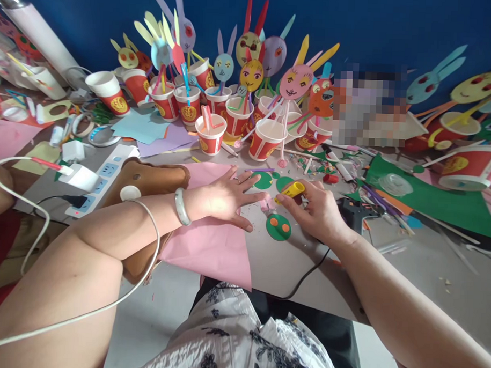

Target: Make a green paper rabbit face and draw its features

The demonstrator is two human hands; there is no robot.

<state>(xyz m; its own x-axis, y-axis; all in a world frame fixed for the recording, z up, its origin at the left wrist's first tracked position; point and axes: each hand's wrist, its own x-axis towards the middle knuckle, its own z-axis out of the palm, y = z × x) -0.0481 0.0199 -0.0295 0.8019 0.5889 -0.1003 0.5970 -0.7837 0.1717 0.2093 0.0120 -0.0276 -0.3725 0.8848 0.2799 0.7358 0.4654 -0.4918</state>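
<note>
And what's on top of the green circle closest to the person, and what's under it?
On the green circle are two orange spots, side by side. Grey table shows around it, but whatever is directly underneath is covered, so I can't see it.

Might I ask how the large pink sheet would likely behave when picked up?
The pink sheet looks thin, so it is probably light for its size. Being that broad, it would likely sag if lifted by one corner.
</note>
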